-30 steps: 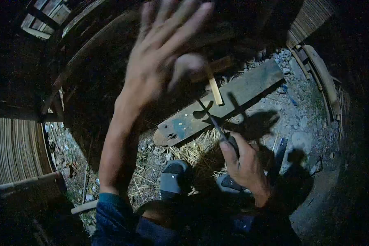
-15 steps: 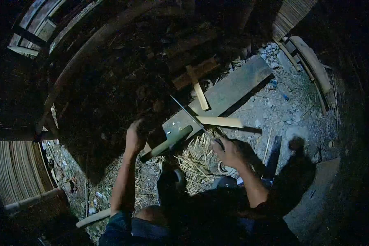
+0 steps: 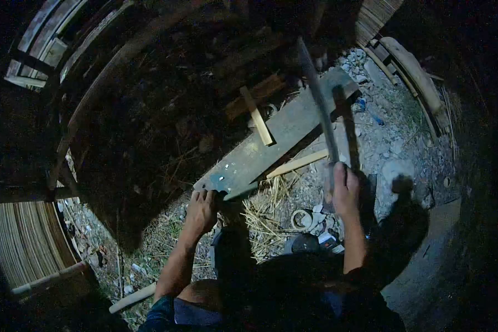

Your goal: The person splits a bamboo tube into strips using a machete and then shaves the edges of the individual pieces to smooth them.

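Note:
A long-bladed knife [image 3: 317,94] points up and away, its handle end in my right hand [image 3: 344,191], whose fingers are wrapped round it. My left hand [image 3: 202,213] is at the near end of the wooden plank [image 3: 276,133], its fingers curled over one end of a short green bamboo piece [image 3: 240,192]. That piece lies against the plank's near corner. One pale split strip [image 3: 257,117] rests across the plank. Another pale strip [image 3: 297,164] lies beside the plank's near edge, left of the knife hand.
Bamboo shavings [image 3: 263,227] cover the ground near my feet. A tape-like ring [image 3: 301,219] lies beside them. Stacked poles [image 3: 415,74] stand at the upper right, a slatted panel [image 3: 27,238] at the left. A pale pole [image 3: 133,297] lies lower left.
My right hand has moved right and the blade has swung upright. My left hand has come down to the bamboo piece, which now lies flatter and further right. The view has shifted slightly.

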`<state>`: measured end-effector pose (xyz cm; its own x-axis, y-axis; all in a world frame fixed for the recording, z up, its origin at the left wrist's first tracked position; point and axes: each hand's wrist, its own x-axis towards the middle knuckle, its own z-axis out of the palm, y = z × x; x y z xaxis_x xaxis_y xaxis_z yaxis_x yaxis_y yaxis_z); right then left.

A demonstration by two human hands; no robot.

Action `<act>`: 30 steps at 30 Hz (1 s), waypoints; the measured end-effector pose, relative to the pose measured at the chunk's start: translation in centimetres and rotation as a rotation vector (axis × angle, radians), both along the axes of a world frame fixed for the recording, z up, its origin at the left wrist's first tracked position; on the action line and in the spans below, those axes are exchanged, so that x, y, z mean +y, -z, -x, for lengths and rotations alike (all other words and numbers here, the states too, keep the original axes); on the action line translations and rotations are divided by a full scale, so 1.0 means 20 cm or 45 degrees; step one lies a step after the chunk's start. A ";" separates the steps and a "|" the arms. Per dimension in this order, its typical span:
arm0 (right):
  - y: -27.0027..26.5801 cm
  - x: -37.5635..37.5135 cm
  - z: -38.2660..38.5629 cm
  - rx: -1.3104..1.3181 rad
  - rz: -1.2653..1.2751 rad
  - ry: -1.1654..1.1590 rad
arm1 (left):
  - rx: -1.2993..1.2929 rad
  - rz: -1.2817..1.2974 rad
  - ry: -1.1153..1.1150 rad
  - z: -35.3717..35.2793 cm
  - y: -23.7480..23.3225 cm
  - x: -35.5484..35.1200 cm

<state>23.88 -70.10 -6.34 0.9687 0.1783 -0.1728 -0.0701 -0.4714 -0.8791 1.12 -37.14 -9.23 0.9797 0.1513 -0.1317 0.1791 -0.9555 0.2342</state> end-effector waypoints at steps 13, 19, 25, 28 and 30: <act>-0.29 0.08 0.01 0.266 -0.381 0.431 | 0.140 0.208 0.179 -0.96 0.27 -0.59; -0.21 0.05 0.02 0.308 -0.431 0.394 | -0.082 -0.114 0.311 -0.87 0.35 -0.67; -0.29 0.05 -0.03 0.289 -0.564 0.536 | -0.032 0.427 0.174 -0.78 0.01 -0.52; -0.30 0.04 -0.07 0.200 -0.469 0.576 | -0.238 0.732 -0.082 -0.78 -0.06 -0.45; -0.37 0.07 -0.06 0.229 -0.475 0.553 | -0.535 0.984 -0.421 -0.86 -0.08 -0.39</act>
